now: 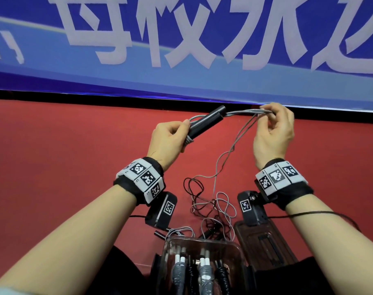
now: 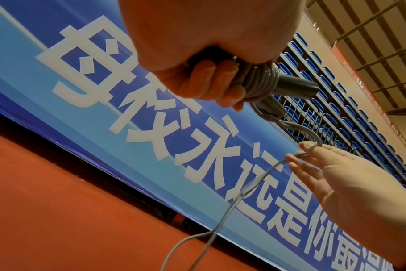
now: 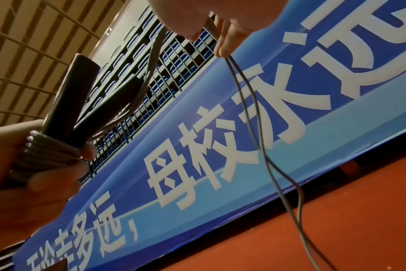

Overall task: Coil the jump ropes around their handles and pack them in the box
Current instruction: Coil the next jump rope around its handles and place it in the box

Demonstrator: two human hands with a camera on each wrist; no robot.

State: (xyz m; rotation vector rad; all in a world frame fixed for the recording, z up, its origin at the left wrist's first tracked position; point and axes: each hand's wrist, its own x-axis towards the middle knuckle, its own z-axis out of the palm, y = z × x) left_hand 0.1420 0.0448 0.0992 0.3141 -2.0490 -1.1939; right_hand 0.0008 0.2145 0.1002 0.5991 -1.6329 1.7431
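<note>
Left hand (image 1: 168, 136) grips two dark handles (image 1: 207, 123); wrist views alone show grey rope (image 2: 262, 80) coiled there. Right hand (image 1: 274, 133) pinches the strands, apparently doubled.

Left hand (image 2: 197, 55) grips coiled handles (image 2: 290, 88); right hand (image 2: 341, 176) pinches rope (image 2: 248, 188).
</note>
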